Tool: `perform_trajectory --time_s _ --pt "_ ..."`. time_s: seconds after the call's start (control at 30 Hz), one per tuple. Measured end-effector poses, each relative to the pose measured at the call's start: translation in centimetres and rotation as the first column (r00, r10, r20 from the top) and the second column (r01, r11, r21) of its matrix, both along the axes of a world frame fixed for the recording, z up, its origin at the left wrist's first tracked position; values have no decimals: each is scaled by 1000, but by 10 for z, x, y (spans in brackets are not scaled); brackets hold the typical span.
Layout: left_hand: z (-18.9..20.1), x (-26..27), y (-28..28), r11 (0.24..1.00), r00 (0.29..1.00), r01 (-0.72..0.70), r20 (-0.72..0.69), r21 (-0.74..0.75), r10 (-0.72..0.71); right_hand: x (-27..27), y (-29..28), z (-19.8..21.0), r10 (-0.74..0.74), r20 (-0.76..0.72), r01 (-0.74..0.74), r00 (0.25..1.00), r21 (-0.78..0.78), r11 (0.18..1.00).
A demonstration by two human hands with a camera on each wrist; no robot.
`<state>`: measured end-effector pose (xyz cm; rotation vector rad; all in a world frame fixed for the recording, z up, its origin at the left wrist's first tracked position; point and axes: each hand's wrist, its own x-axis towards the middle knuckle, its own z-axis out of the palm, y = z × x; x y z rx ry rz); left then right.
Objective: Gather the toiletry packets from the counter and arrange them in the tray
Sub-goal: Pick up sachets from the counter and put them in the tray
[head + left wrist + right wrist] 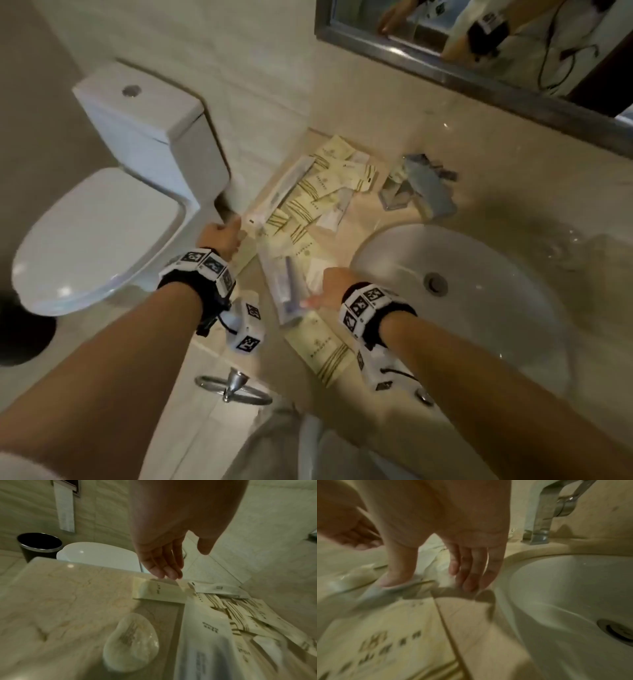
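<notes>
Several cream toiletry packets (301,202) lie scattered on the marble counter (373,212) left of the sink. My left hand (236,226) hovers at the counter's left edge, fingers straight, tips touching the end of a cream packet (154,589) beside a long white packet (281,192). My right hand (313,298) reaches down onto a long clear packet (287,294). Its thumb (393,580) presses on that packet and its fingers (471,582) touch the counter near the basin rim. A large cream packet (325,349) lies under the right wrist. I cannot make out a tray.
The white sink (479,308) sits right of the packets, with a chrome faucet (411,185) behind it. A toilet (102,219) and a black bin (39,546) stand left of the counter. A towel ring (233,387) hangs on the counter front. A round clear packet (130,642) lies alone.
</notes>
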<state>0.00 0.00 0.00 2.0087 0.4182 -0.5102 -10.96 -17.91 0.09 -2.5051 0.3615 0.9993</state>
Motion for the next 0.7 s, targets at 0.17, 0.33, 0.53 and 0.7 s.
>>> perform_trajectory --time_s 0.17,0.33,0.53,0.7 --pt "-16 -1 7 997 997 -76 20 -20 76 -14 17 -15 86 79 -79 993 -81 994" --pt "-19 3 -2 998 998 -57 -3 -29 57 -12 12 -11 108 -47 -114 993 -136 984" --pt "-19 -6 -13 1000 999 -16 -41 -26 15 -25 14 -3 214 -44 -219 976 -167 961" --pt "-20 -14 -17 999 999 -23 -46 -35 22 -33 25 -1 268 6 -261 963 -212 942"
